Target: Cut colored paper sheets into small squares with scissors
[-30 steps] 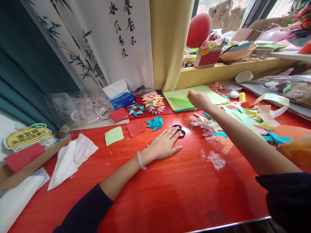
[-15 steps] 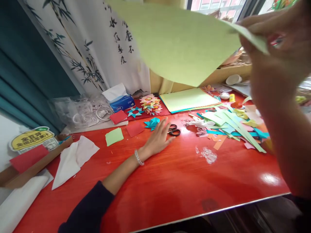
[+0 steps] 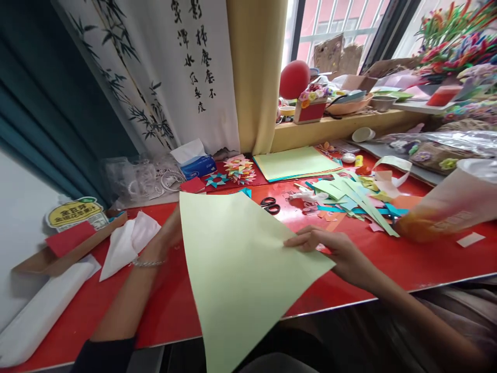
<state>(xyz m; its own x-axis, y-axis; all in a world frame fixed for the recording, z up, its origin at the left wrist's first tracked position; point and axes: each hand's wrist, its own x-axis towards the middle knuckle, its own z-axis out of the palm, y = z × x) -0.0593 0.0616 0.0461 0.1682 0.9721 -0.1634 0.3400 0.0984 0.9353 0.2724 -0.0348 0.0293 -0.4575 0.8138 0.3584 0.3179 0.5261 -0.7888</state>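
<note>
A large pale green sheet of paper (image 3: pixel 240 259) hangs slightly bent before me, over the table's front edge. My right hand (image 3: pixel 330 248) pinches it near its right corner, thumb and fingers on either side. At the sheet's upper left edge is my left hand (image 3: pixel 173 225), its fingers hidden behind the paper, so I cannot see whether they grip. A clear bead bracelet circles that wrist. Beyond the sheet lie black-handled scissors (image 3: pixel 270 205). Part of a folded blue paper piece (image 3: pixel 246 192) peeks over its top edge.
Paper scraps and strips (image 3: pixel 349 194) are heaped at the right, beside a tilted translucent cup (image 3: pixel 446 202). Green sheets (image 3: pixel 298 161) are stacked at the back, near a tissue pack (image 3: pixel 198 166). A cardboard tray (image 3: pixel 70 256) and white tissues (image 3: pixel 120 248) occupy the left.
My right hand has brought the green sheet down from high up to table level. My left hand has moved left from near the scissors to the sheet's left edge.
</note>
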